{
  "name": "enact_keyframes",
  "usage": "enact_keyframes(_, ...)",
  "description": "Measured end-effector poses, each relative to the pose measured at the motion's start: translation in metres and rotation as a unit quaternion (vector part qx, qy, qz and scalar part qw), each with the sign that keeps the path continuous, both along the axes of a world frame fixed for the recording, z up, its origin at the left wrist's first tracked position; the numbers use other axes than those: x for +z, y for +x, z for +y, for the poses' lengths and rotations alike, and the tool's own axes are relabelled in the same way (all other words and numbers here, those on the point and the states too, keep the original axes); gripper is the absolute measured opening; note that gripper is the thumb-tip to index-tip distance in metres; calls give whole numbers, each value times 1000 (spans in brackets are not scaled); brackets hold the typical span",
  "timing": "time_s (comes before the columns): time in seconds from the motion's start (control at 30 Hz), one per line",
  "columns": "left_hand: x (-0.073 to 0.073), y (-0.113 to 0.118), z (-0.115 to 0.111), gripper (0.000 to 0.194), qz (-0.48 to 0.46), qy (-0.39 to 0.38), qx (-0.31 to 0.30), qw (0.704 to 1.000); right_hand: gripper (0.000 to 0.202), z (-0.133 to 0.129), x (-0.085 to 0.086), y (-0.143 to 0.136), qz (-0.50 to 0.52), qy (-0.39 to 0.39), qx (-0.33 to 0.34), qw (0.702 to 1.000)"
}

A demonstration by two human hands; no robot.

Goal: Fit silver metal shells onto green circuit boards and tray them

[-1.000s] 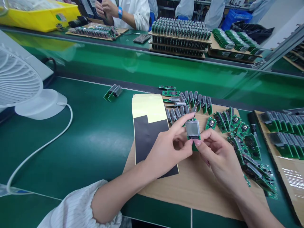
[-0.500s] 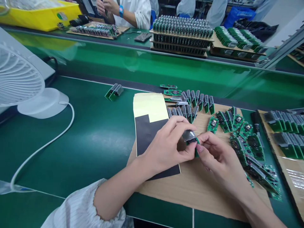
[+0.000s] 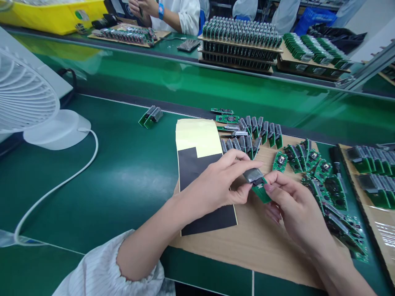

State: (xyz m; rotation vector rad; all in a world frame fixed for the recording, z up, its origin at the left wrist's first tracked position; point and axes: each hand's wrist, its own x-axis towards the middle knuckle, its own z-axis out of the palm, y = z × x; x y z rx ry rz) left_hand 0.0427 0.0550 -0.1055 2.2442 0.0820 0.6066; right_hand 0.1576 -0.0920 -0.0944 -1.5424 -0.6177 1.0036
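Observation:
A small green circuit board (image 3: 262, 192) with a grey display (image 3: 253, 175) at its upper end is held tilted above the cardboard sheet (image 3: 256, 242). My right hand (image 3: 293, 201) pinches the board's right edge between thumb and fingers. Curled about the display end, my left hand (image 3: 220, 181) has its fingers at the top and its thumb by the lower left side. Under the left hand lies a sheet of black stickers on yellow backing (image 3: 200, 137), partly covered by the hand and wrist.
Boards with displays (image 3: 243, 144) stand in rows behind my hands. Loose boards (image 3: 324, 189) are heaped at right, beside another cardboard tray (image 3: 373, 209). A white fan (image 3: 55, 131) stands left. Beyond the green partition are stacked board trays (image 3: 240, 41) and a co-worker's hands (image 3: 145, 7).
The board has tilted and more of its green face shows. My left thumb and fingers have loosened and spread a little around it. The whole view has shifted slightly.

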Motion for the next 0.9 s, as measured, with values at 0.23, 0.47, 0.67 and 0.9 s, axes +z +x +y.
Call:
enact_keyframes(0.23, 2, 1, 0, 42, -10, -43, -1, 999, 26, -4, -2, 4, 1, 5, 3, 1000)
enact_keyframes(0.47, 1, 0, 0, 44, 0, -42, -6, 999, 29, -4, -3, 3, -40, -5, 12, 999)
enact_keyframes(0.67, -2, 0, 2, 42, -3, -28, -14, 999, 27, -5, -2, 1, -49, 2, 12, 999)
enact_keyframes(0.9, -1, 1, 1, 39, 8, -34, -10, 999, 23, -6, -1, 1, -115, -4, 25, 993)
